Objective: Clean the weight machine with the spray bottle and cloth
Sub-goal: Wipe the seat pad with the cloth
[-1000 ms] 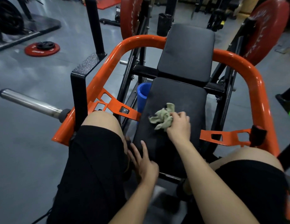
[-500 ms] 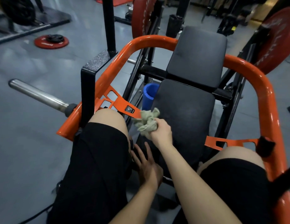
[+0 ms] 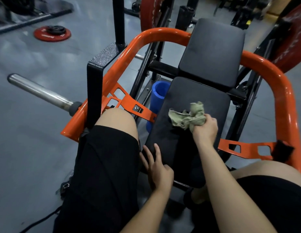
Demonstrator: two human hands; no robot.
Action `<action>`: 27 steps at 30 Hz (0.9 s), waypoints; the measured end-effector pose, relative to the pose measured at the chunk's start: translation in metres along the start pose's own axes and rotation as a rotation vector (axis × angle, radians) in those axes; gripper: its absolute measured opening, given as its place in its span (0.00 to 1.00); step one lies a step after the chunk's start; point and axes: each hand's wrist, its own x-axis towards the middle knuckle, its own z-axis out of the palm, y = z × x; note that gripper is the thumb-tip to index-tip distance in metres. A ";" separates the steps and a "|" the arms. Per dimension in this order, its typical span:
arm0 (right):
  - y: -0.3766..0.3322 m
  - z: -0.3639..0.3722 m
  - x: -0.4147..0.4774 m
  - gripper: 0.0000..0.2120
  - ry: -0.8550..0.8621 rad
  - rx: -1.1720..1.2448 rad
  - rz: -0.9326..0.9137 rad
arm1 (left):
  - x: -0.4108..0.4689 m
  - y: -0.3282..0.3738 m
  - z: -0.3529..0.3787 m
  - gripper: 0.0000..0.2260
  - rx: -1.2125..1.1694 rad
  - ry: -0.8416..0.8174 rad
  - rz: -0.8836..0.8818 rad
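I sit astride a weight machine with an orange tube frame (image 3: 163, 35) and two black pads. My right hand (image 3: 205, 127) grips a crumpled pale green cloth (image 3: 188, 117) and presses it on the lower black seat pad (image 3: 185, 101), right of its middle. My left hand (image 3: 159, 169) rests with straight fingers on the pad's near left edge, beside my left thigh. The upper black pad (image 3: 212, 51) stands behind. No spray bottle is in view.
A blue foam cylinder (image 3: 157, 98) stands left of the seat pad. A steel bar sleeve (image 3: 40, 92) sticks out to the left, with a black upright post (image 3: 94, 91) by my left knee. Red plates (image 3: 52, 33) lie on the grey floor; others hang on the machine (image 3: 147, 12).
My right hand has swept the cloth from the pad's left edge back to the right across the seat pad. My left hand has stayed on the near left edge.
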 end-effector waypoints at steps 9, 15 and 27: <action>-0.019 0.039 -0.077 0.17 -0.520 -0.140 -0.322 | -0.008 0.002 -0.001 0.34 -0.021 -0.031 -0.099; -0.002 0.043 -0.066 0.19 -0.437 -0.119 -0.437 | -0.004 0.005 -0.008 0.37 0.032 -0.072 -0.053; 0.025 -0.011 -0.047 0.10 -0.342 -0.342 -0.266 | -0.001 0.027 -0.030 0.30 -0.518 0.106 -0.562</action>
